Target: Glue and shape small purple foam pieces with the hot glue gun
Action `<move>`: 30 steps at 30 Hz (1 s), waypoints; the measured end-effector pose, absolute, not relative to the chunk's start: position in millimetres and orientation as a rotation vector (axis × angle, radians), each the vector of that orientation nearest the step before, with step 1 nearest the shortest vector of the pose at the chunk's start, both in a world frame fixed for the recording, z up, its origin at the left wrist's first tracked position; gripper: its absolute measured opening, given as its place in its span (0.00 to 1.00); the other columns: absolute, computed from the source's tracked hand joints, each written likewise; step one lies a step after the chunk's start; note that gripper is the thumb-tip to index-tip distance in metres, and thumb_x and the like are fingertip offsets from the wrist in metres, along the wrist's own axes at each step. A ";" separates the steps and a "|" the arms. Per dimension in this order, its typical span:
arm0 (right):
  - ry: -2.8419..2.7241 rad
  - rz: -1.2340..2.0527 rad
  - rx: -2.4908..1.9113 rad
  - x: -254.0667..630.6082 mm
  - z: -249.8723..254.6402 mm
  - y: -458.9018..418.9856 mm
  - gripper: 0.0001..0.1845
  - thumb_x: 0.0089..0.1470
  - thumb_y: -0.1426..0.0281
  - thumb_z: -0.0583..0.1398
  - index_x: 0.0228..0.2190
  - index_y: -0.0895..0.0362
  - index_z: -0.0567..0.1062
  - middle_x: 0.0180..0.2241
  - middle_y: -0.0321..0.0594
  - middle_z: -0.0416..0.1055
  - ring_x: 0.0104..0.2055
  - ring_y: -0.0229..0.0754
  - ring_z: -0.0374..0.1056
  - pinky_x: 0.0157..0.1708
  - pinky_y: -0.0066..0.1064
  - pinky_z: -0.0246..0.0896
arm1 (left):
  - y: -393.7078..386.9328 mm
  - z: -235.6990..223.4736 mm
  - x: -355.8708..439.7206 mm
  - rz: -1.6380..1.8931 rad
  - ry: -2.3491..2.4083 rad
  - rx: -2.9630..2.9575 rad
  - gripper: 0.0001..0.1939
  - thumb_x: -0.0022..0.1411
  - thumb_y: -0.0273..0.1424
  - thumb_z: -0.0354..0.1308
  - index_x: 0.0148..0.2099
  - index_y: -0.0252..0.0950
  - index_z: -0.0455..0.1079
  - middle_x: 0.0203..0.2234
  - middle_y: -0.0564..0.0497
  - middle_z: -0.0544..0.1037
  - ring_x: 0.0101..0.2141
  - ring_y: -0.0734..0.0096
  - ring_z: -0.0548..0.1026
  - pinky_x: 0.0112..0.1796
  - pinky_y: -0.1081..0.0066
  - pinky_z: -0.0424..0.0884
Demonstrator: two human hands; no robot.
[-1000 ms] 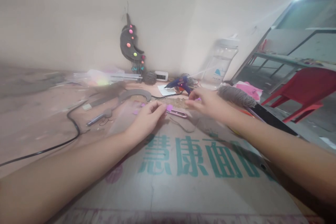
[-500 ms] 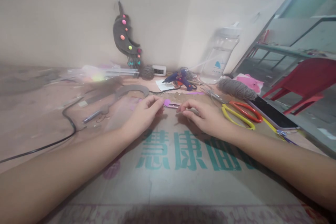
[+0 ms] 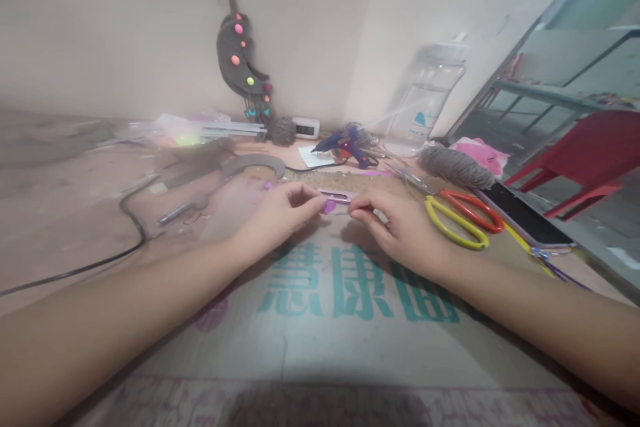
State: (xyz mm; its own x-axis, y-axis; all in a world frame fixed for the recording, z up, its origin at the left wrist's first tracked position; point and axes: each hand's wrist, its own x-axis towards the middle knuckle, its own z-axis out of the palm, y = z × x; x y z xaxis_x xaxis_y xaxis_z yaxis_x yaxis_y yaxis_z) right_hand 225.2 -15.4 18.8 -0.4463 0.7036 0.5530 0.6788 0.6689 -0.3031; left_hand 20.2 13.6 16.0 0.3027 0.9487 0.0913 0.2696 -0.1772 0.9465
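My left hand [image 3: 280, 213] rests on the cardboard sheet [image 3: 320, 320] with its fingers pinched on a small purple piece [image 3: 329, 206]. Facing it, my right hand [image 3: 400, 223] is curled, its fingertips pinched close to the same piece; what they hold is too small to make out. A slim pink tool [image 3: 337, 197] lies just behind the fingertips of both hands. Orange and yellow scissors [image 3: 457, 217] lie to the right of my right hand.
A blue glue gun [image 3: 345, 145] stands behind, beside a grey yarn skein [image 3: 455, 167], a phone [image 3: 523, 217] and a clear water jug [image 3: 425, 107]. A black cable [image 3: 125, 227], a grey crescent [image 3: 253, 163] and a pen lie at left. A red chair [image 3: 585, 160] stands at right.
My right hand has come back from near the glue gun toward my left hand, uncovering the scissors. Both hands' fingertips now meet at the purple piece.
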 end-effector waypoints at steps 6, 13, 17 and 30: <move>-2.289 -0.054 -0.981 228.0 23.3 -16.3 0.06 0.60 0.70 0.58 0.32 0.55 0.74 0.36 0.41 0.77 0.40 0.44 0.69 0.43 0.37 0.60 | 14.8 11.8 21.9 1.010 1.059 1.585 0.06 0.55 0.33 0.63 0.34 0.36 0.72 0.28 0.53 0.77 0.24 0.75 0.72 0.25 0.76 0.66; -1.990 0.781 -1.271 218.8 28.6 -24.7 0.06 0.61 0.70 0.54 0.34 0.55 0.71 0.27 0.33 0.75 0.19 0.33 0.65 0.20 0.27 0.60 | 15.1 9.7 20.6 0.939 1.057 1.640 0.06 0.57 0.32 0.60 0.36 0.37 0.76 0.23 0.54 0.75 0.20 0.75 0.68 0.24 0.74 0.64; -1.965 0.815 -1.256 216.7 25.5 -23.2 0.05 0.58 0.71 0.56 0.35 0.55 0.72 0.25 0.34 0.74 0.24 0.35 0.70 0.25 0.27 0.65 | 16.5 8.4 19.8 0.944 1.080 1.701 0.07 0.56 0.32 0.60 0.36 0.37 0.77 0.24 0.53 0.76 0.23 0.72 0.70 0.25 0.73 0.64; -1.835 0.468 -1.235 234.5 23.2 -3.3 0.06 0.58 0.73 0.54 0.35 0.55 0.71 0.22 0.30 0.67 0.25 0.35 0.65 0.31 0.29 0.61 | 17.4 6.6 21.8 0.997 0.972 1.491 0.06 0.57 0.31 0.60 0.38 0.36 0.72 0.33 0.50 0.79 0.32 0.68 0.79 0.29 0.73 0.70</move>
